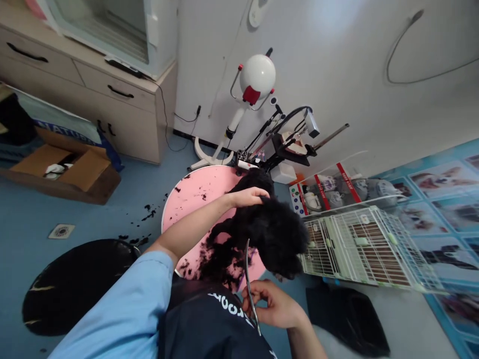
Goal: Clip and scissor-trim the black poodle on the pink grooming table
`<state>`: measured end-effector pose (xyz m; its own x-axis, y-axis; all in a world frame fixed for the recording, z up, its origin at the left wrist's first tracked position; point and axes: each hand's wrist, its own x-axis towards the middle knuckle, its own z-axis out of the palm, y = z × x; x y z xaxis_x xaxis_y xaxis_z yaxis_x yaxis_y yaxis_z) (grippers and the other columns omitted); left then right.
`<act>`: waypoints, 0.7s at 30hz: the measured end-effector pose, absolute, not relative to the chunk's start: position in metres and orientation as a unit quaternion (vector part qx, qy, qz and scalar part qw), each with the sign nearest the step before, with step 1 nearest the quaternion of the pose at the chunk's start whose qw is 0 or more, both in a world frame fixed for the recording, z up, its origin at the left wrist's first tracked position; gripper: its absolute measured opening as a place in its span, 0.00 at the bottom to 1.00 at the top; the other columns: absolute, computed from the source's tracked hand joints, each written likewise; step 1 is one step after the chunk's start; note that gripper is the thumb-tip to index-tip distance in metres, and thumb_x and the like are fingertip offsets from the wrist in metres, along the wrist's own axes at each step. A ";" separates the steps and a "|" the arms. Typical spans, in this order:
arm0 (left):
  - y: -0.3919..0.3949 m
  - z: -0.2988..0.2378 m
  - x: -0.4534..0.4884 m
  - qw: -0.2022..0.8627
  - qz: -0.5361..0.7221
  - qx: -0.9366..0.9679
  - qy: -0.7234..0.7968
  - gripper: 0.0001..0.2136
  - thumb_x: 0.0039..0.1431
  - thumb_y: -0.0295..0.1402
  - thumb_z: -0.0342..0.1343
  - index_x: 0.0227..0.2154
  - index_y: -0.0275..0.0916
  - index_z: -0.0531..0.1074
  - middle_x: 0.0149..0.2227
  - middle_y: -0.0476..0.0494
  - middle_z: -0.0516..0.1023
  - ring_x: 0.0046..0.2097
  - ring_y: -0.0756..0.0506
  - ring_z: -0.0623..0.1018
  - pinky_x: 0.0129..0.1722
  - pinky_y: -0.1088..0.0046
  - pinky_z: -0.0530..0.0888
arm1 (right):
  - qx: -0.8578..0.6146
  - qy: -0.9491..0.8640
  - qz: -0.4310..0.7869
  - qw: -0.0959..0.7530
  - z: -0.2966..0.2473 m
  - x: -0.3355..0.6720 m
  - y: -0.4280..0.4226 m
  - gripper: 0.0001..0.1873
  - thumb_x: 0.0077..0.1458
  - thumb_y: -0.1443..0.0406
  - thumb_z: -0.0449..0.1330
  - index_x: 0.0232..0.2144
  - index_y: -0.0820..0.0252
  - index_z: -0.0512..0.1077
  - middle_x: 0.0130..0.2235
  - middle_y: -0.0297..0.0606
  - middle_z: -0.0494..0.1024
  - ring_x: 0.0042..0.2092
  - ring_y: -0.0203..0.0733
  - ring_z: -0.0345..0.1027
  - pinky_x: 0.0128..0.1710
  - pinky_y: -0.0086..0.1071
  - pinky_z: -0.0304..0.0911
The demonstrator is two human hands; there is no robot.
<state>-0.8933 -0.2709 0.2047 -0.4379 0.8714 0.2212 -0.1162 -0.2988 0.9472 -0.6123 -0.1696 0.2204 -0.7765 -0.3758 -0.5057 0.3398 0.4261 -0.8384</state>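
Observation:
A black curly-coated dog (pixel 277 229) stands on a round pink grooming table (pixel 187 199), its head toward the right. On the dog's upper back or neck lies my left hand (pixel 251 197), its fingers closed into the fur; the fingertips are partly hidden. My right hand (pixel 271 303), below the dog, is closed around a pair of curved grooming scissors (pixel 246 264). The scissor tips point up toward the fur on the dog's chest or front leg. Clumps of cut black hair (pixel 220 259) lie on the table under the dog.
Behind the table stand a white dryer (pixel 257 75) on a stand and a black equipment stand (pixel 295 149). Wire cages (pixel 359 244) are close on the right. A black round stool (pixel 82 286), an open cardboard box (pixel 71 164) and cabinets (pixel 127 119) are on the left.

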 end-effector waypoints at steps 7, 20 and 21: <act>-0.248 0.191 -0.899 0.400 0.728 0.336 0.443 0.08 0.44 0.32 0.58 0.27 0.33 0.74 0.27 0.50 0.72 0.30 0.52 0.69 0.32 0.77 0.65 | -0.062 0.760 -0.577 0.293 0.226 -0.625 -0.152 0.34 0.45 0.45 0.66 0.47 0.63 0.71 0.42 0.43 0.76 0.43 0.44 0.70 0.46 0.37 0.65; -0.233 0.190 -0.914 0.431 0.696 0.372 0.436 0.11 0.45 0.36 0.60 0.28 0.32 0.74 0.25 0.51 0.71 0.28 0.52 0.70 0.29 0.78 0.64 | 0.128 0.705 -0.637 0.285 0.186 -0.638 -0.192 0.31 0.48 0.46 0.67 0.47 0.57 0.67 0.36 0.35 0.75 0.37 0.38 0.71 0.44 0.38 0.68; -0.231 0.189 -0.915 0.436 0.689 0.378 0.438 0.11 0.45 0.36 0.60 0.28 0.33 0.73 0.25 0.51 0.71 0.28 0.52 0.70 0.28 0.79 0.64 | 0.122 0.704 -0.640 0.284 0.187 -0.639 -0.193 0.31 0.49 0.45 0.66 0.47 0.57 0.67 0.37 0.36 0.75 0.37 0.38 0.71 0.45 0.38 0.68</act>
<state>-0.9148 -0.2315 0.1895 -0.3341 0.9324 0.1382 -0.2707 -0.2354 0.9335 -0.6390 -0.1929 0.1866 -0.8091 -0.1910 -0.5558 0.5352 0.1510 -0.8311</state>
